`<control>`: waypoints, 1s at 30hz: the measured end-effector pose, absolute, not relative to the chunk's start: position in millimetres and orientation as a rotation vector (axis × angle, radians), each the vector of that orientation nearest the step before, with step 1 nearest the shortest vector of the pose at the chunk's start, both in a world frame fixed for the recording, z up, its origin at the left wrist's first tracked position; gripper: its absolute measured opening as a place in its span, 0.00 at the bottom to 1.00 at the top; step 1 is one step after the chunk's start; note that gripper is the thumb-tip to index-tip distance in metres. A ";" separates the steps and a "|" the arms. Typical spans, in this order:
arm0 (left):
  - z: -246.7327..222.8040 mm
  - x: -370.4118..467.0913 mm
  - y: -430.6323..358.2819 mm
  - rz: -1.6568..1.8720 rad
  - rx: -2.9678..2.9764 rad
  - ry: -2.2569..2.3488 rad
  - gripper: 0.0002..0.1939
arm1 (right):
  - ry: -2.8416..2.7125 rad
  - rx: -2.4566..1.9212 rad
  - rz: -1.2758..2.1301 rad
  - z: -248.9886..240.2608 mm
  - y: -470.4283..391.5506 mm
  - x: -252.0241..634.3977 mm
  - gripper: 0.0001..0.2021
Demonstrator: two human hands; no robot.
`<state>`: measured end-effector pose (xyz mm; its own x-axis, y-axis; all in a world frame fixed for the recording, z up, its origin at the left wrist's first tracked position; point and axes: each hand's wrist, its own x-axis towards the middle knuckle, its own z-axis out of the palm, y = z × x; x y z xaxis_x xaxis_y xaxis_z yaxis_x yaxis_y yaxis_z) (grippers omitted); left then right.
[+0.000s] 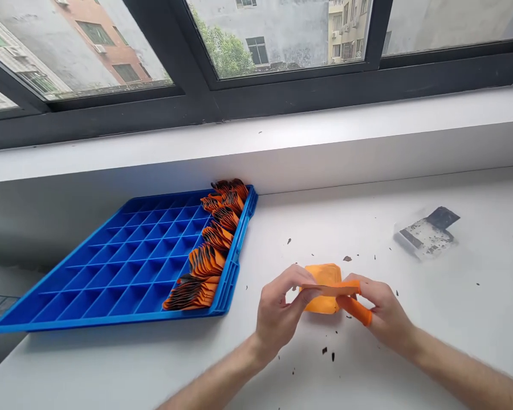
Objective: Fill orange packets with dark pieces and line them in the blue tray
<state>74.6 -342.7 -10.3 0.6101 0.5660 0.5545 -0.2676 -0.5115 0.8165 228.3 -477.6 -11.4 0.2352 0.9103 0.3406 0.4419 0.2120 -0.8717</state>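
Between both hands is a thin orange sheet (320,289), seen almost edge-on. My left hand (277,304) pinches its left end between thumb and fingers. At the other end, my right hand (380,307) grips it with thumb and index finger, both wearing orange finger covers (358,310). Directly below and behind lies a stack of orange sheets (325,270) on the white table, partly hidden by my hands. Whether the held sheet is folded or a packet, I cannot tell.
To the left, a blue compartment tray (130,324) holds bundles of orange-and-black folded pieces (207,260) along its right side. A clear plastic bag (427,236) with dark flakes lies at the right. Dark scraps (325,350) dot the table. A window ledge (282,134) runs behind.
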 end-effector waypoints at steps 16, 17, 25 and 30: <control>-18.8 69.1 -350.3 1.119 1.858 0.343 0.15 | -1.421 -1.423 0.541 -18.5 -476.7 218.3 0.16; -19.4 68.5 -349.6 1.103 1.862 0.300 0.14 | -1.419 -1.428 0.547 -18.0 -477.0 218.3 0.16; -19.9 70.7 -346.6 1.045 1.773 0.139 0.05 | -1.410 -1.452 0.578 -11.0 -478.3 219.3 0.16; -21.6 71.9 -344.5 1.101 1.755 0.046 0.05 | -1.434 -1.445 0.560 -14.3 -477.0 218.5 0.11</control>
<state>71.9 -344.5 -21.6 0.5816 0.4934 0.6468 -0.4380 -0.4801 0.7600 218.5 -477.0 -14.3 0.1947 0.9315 0.3072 0.4766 0.1840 -0.8597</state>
